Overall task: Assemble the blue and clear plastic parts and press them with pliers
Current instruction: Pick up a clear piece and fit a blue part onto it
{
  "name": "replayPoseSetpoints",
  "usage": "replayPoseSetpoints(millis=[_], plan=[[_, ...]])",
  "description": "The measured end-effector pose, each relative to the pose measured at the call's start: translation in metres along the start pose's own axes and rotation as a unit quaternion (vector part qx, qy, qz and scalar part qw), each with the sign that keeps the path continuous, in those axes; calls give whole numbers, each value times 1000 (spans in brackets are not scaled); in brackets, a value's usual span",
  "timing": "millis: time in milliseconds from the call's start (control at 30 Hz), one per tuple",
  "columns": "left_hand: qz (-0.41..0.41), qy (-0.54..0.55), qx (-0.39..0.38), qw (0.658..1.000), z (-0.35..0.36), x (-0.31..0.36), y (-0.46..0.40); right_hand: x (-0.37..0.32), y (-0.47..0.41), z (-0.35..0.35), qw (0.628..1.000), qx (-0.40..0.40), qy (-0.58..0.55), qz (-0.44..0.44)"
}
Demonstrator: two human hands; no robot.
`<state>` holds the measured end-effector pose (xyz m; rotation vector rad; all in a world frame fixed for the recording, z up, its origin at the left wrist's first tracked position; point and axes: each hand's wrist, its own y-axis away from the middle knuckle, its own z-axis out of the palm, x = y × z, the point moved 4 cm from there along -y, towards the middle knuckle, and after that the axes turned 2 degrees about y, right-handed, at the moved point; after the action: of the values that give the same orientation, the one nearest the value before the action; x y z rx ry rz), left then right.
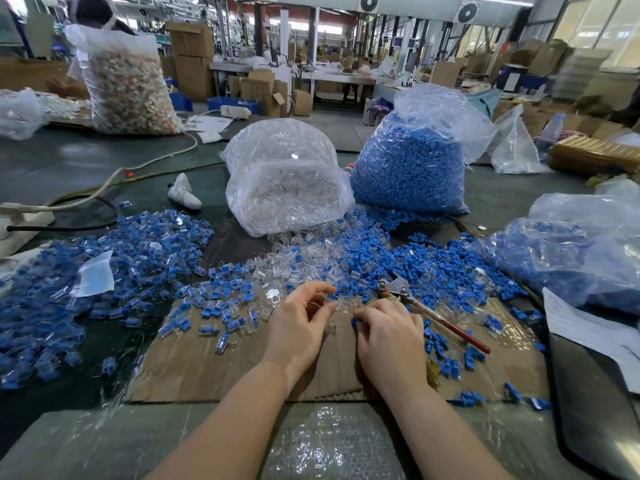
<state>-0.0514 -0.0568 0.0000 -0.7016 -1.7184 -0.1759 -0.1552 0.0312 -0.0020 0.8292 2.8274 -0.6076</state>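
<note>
**Hands on the loose parts, pliers lying idle**

My left hand point(301, 320) pinches a clear part point(330, 301); my right hand point(389, 332) curls over a blue part point(355, 322). The pliers point(429, 311) lie on the counter point(214, 368) at my three o'clock, head toward ten, red handle toward four.

I see a white power strip point(20, 216) at the counter's point(69, 161) left edge, a white cable point(145, 164) behind it, and cardboard boxes point(192, 60) far back.
</note>
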Motion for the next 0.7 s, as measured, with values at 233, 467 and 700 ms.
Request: replayPoseSetpoints(millis=[233, 467, 700], plan=[[-23, 20, -19, 999, 1, -1, -1, 0, -3, 1, 1000, 2, -25, -14], [-27, -3, 11, 1000, 0, -6, -3, -3, 0, 2, 998, -13, -49, -39], [-78, 109, 17, 991, 0, -7, -3, -7, 2, -3, 996, 19, -85, -19]])
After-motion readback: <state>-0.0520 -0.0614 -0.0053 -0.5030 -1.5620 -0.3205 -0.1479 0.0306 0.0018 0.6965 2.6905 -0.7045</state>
